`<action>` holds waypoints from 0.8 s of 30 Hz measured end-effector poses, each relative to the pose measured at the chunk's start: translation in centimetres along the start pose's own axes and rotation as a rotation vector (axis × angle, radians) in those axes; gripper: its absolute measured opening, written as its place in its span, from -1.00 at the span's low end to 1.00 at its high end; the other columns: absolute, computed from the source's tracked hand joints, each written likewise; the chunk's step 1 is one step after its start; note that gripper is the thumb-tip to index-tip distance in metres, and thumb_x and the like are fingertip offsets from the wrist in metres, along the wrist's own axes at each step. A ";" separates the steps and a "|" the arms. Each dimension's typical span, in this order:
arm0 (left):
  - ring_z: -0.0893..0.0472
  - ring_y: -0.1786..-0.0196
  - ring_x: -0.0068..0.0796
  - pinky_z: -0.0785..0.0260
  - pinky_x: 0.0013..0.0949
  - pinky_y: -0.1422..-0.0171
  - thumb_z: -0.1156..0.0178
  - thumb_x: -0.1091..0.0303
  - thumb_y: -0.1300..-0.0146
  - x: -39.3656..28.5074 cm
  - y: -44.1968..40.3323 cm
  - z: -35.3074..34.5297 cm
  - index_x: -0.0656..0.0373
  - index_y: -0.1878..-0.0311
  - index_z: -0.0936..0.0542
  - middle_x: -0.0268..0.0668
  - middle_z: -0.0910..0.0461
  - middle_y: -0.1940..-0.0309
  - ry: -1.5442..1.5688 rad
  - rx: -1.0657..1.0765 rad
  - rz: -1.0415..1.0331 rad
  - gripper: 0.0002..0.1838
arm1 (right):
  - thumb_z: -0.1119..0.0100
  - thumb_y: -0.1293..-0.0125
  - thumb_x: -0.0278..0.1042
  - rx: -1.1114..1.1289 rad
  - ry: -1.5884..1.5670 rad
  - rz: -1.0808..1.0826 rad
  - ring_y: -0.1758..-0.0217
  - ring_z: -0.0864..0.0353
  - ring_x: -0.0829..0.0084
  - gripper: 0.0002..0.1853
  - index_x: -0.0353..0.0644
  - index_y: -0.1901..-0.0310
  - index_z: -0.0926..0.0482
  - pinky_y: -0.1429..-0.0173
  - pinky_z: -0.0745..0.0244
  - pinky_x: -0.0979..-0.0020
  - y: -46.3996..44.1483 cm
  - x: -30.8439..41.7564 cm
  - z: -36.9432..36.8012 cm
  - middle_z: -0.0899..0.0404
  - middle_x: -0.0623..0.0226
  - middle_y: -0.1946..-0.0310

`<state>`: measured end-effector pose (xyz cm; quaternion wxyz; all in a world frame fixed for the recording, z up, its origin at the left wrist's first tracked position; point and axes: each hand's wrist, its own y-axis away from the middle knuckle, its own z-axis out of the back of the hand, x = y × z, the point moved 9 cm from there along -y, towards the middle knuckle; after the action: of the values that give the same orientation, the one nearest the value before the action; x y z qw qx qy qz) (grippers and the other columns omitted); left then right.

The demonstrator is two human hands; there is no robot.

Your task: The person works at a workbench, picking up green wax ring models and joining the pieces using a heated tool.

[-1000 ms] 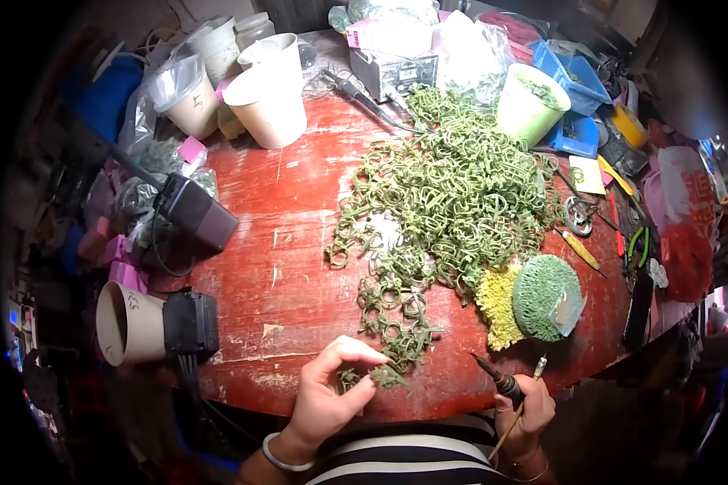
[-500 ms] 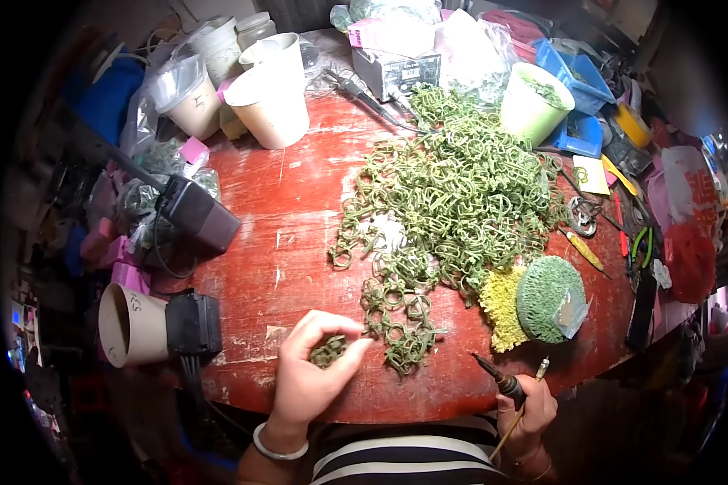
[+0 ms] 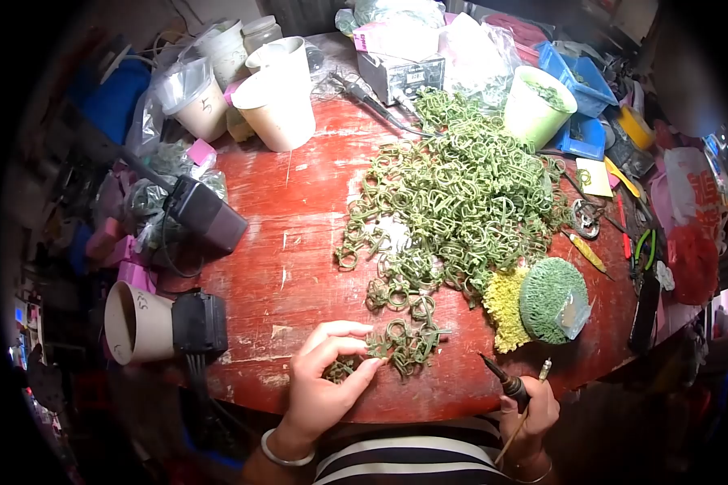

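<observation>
My left hand (image 3: 325, 378) is over the table's front edge, thumb and fingers curved around a few small green rings (image 3: 339, 369), fingertips touching a small green piece at the left side of a little cluster (image 3: 411, 346). My right hand (image 3: 531, 414) is closed around a dark pen-like tool (image 3: 506, 380) with a pointed tip and a thin stick (image 3: 545, 370) with a metal end. A large heap of green rings (image 3: 469, 194) lies behind. Between the heap and my right hand are a round green pad (image 3: 552, 301) and a yellow spongy piece (image 3: 505, 311).
White cups (image 3: 277, 109) stand at the back left, a green-filled cup (image 3: 539, 105) behind the heap. Blue trays (image 3: 578, 81), pliers (image 3: 644, 249) and a yellow-handled tool (image 3: 588, 252) lie right. A black box (image 3: 200, 322) and beige cup (image 3: 141, 322) sit left.
My left hand first moved left and away from the cluster, then back right to it, its fingers closing on a piece there. My right hand keeps its hold with little movement.
</observation>
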<state>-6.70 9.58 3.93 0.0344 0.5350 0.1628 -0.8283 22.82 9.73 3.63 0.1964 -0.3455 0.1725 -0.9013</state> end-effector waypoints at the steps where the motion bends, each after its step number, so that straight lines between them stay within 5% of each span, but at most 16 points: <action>1: -0.70 0.00 -0.29 -0.53 -0.33 -0.08 -0.51 0.63 -0.06 0.0 0.2 0.0 0.28 0.24 -0.65 -0.08 -0.69 0.04 0.042 -0.005 0.005 -0.76 | -0.45 -0.33 -0.28 -0.001 -0.049 -0.055 0.51 -0.57 0.20 -0.74 -0.27 0.14 -0.61 0.43 -0.46 0.29 0.2 -0.1 0.1 -0.58 0.21 0.44; 7: -0.71 0.01 -0.27 -0.56 -0.28 -0.10 -0.52 0.63 -0.06 -0.5 1.0 -1.2 0.28 0.23 -0.65 -0.08 -0.70 0.07 0.075 0.010 -0.018 -0.76 | -0.47 -0.19 -0.52 -0.027 -0.293 0.020 0.45 -0.63 0.25 -0.80 -0.24 0.19 -0.63 0.36 -0.50 0.32 -2.0 3.2 -1.6 -0.61 0.23 0.46; 11: -0.71 0.01 -0.31 -0.56 -0.32 -0.09 -0.53 0.61 -0.06 -1.4 1.4 -1.8 0.27 0.22 -0.64 -0.11 -0.70 0.10 0.083 0.029 -0.012 -0.74 | -0.48 -0.07 -0.60 0.222 -0.539 -0.064 0.41 -0.63 0.22 -0.67 -0.24 0.11 -0.62 0.32 -0.53 0.32 -5.1 6.1 -4.7 -0.62 0.20 0.40; 13: -0.70 0.14 -0.36 -0.57 -0.36 0.00 -0.59 0.53 -0.05 -1.3 1.6 -2.0 0.24 0.19 -0.64 -0.15 -0.69 0.18 0.074 0.028 0.035 -0.69 | -0.47 -0.06 -0.62 0.211 -0.565 -0.023 0.41 -0.63 0.23 -0.65 -0.25 0.09 -0.61 0.32 -0.53 0.32 -5.5 7.0 -5.4 -0.62 0.20 0.38; 19: -0.67 0.07 -0.47 -0.54 -0.39 -0.09 -0.56 0.48 -0.13 0.0 2.5 -2.0 0.24 0.04 -0.60 -0.24 -0.67 0.12 0.355 -0.066 0.182 -0.62 | -0.50 -0.16 -0.60 0.177 -0.516 -0.032 0.45 -0.63 0.46 -0.71 -0.28 0.12 -0.60 0.33 -0.49 0.46 -5.3 6.7 -5.5 -0.65 0.26 0.40; 22: -0.69 0.04 -0.41 -0.53 -0.36 -0.11 -0.51 0.53 -0.15 -0.2 2.0 -2.9 0.21 -0.18 -0.65 -0.21 -0.69 0.09 0.225 0.189 0.119 -0.51 | -0.50 -0.16 -0.60 0.179 -0.552 -0.108 0.44 -0.62 0.53 -0.70 -0.29 0.11 -0.59 0.33 -0.48 0.49 -5.4 5.8 -5.6 -0.66 0.29 0.39; 24: -0.70 0.04 -0.39 -0.53 -0.36 -0.11 -0.50 0.54 -0.16 -0.2 1.9 -2.8 0.21 -0.14 -0.67 -0.20 -0.69 0.09 0.225 0.203 0.091 -0.55 | -0.50 -0.16 -0.60 0.170 -0.552 -0.114 0.43 -0.63 0.54 -0.70 -0.29 0.11 -0.59 0.33 -0.49 0.49 -5.4 5.5 -5.6 -0.66 0.29 0.39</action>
<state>-3.68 8.64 2.62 -0.0008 0.6319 0.0568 -0.7730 13.90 12.73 5.18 0.2133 -0.5691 0.0167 -0.7939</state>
